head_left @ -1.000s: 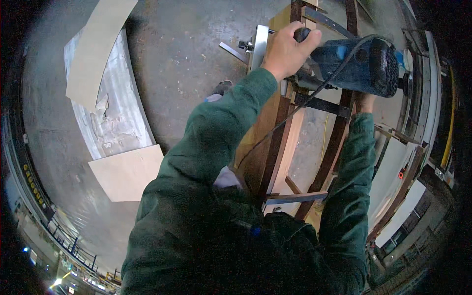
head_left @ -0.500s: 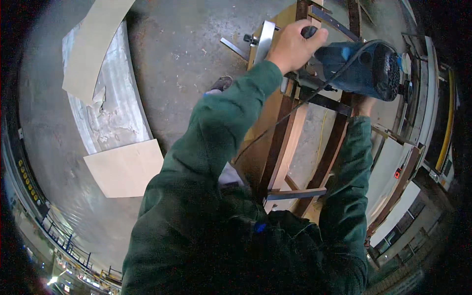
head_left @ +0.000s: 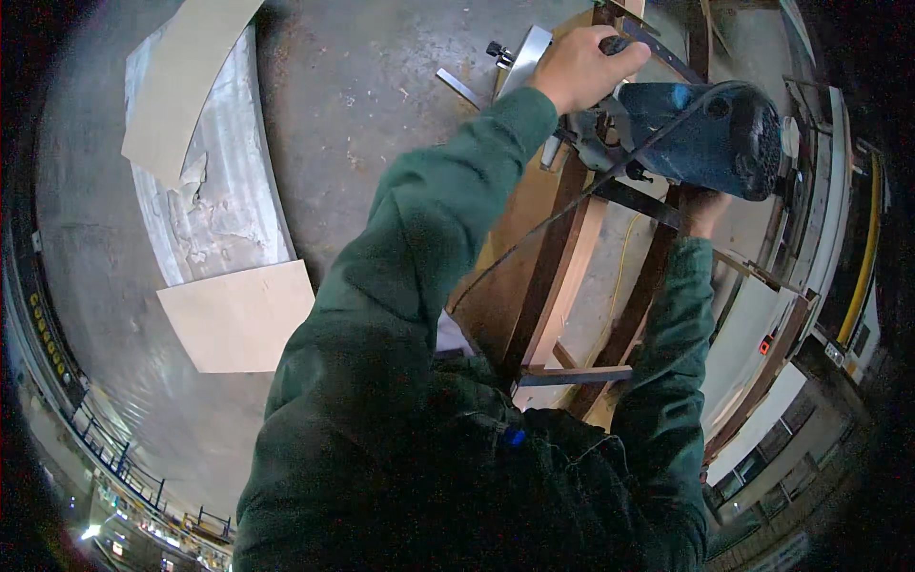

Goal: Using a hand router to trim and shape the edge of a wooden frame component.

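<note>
A dark blue corded router with a vented black end stands over a frame of dark brown rails and a paler wood strip. My left hand is closed round its black knob handle. My right hand reaches up to the router's other side; its fingers are hidden behind the motor. A silver guide plate with a black knob sticks out on the router's left. The black cord hangs across the rails toward my body.
A dark crossbar joins the rails near me. On the grey floor at left lie a curved beige sheet, a whitish worn panel and a pale board. A metal strip lies past my left arm; white panels stand at right.
Both hands and the router have shifted slightly to the right. The silver guide plate has moved right with it and tilted a little. My shoe no longer shows beside my left sleeve.
</note>
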Demonstrator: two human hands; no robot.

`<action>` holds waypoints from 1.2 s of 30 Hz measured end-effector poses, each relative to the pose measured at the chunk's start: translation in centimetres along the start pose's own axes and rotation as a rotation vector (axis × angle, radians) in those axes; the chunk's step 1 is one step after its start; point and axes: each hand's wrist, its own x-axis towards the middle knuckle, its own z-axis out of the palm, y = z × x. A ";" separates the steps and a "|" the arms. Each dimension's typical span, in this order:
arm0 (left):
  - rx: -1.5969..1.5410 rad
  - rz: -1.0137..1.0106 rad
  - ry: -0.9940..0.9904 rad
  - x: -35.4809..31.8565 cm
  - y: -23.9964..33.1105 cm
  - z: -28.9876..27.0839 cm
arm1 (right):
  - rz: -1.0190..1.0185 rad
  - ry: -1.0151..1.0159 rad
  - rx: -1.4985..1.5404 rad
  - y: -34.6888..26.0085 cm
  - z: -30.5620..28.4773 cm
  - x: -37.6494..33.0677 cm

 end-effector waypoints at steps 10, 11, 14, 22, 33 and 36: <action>-0.057 0.015 0.042 1.0 0.4 0.4 | -0.066 0.119 -0.045 -0.2 0.6 2.3; -0.077 0.036 0.070 1.2 0.3 0.5 | -0.067 0.121 -0.047 -0.2 0.5 2.7; 0.075 0.020 0.171 1.6 0.3 0.5 | -0.103 0.063 -0.025 -0.5 1.3 3.2; 0.209 -0.020 0.153 3.4 2.3 0.1 | -0.077 0.055 -0.055 -0.4 0.2 5.9; -0.144 0.000 0.004 5.8 1.3 -1.4 | -0.108 -0.035 0.052 -1.2 4.0 4.8; -0.187 -0.041 -0.008 6.5 1.1 -0.6 | -0.107 -0.032 0.053 -1.4 4.3 5.3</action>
